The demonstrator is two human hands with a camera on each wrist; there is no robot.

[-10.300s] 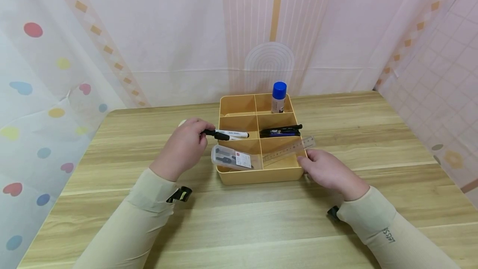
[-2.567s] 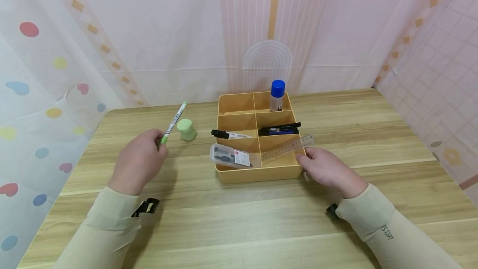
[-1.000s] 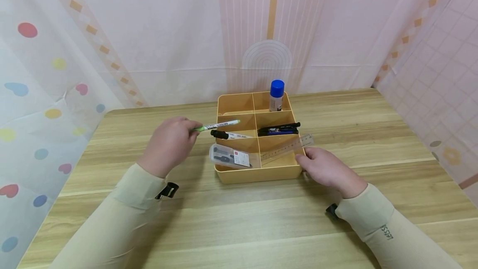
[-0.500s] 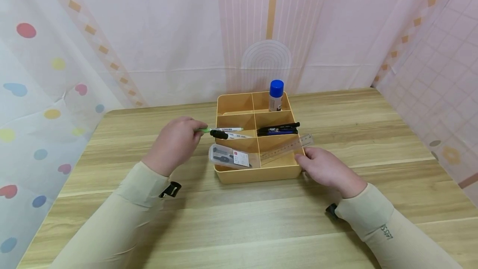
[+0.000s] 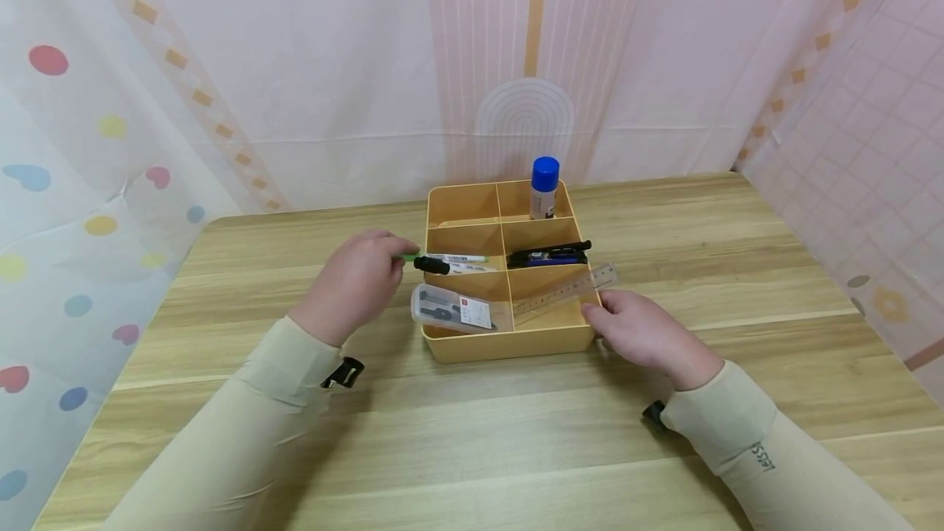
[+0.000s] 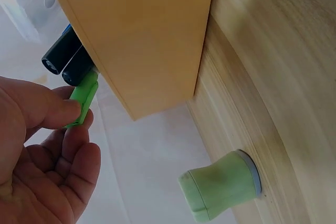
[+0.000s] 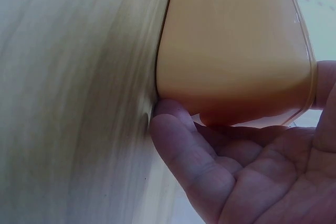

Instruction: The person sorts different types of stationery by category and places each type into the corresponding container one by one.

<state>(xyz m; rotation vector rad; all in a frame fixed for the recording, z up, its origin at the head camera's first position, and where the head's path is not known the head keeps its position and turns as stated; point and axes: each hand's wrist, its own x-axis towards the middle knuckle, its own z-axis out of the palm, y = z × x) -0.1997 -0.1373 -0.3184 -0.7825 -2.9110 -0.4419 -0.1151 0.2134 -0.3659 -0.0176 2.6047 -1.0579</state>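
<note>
My left hand [image 5: 360,279] pinches the green cap end of a slim white marker [image 5: 460,258] between thumb and fingertips. The marker's body lies over the left rim of the yellow divided organizer box [image 5: 509,347], inside the middle-left compartment. Beside it rest black-capped markers [image 6: 62,51]; two black caps show in the left wrist view. My right hand [image 5: 651,338] grips the box at its front right corner, thumb over the rim and fingers against the outer wall. In the left wrist view, a pale green waisted object [image 6: 223,184] stands on the table; my left hand hides it in the head view.
A clear compass-set case [image 5: 452,310] leans out of the front-left compartment. A transparent ruler [image 5: 568,292] sticks out over the right rim. Black and blue pens [image 5: 547,256] fill the middle-right compartment, and a blue-capped glue stick [image 5: 544,188] stands behind them.
My left hand has carried the green-capped marker from the table's left side over to the box and lowered it beside the black-capped marker. My right hand has stayed at the box corner.
</note>
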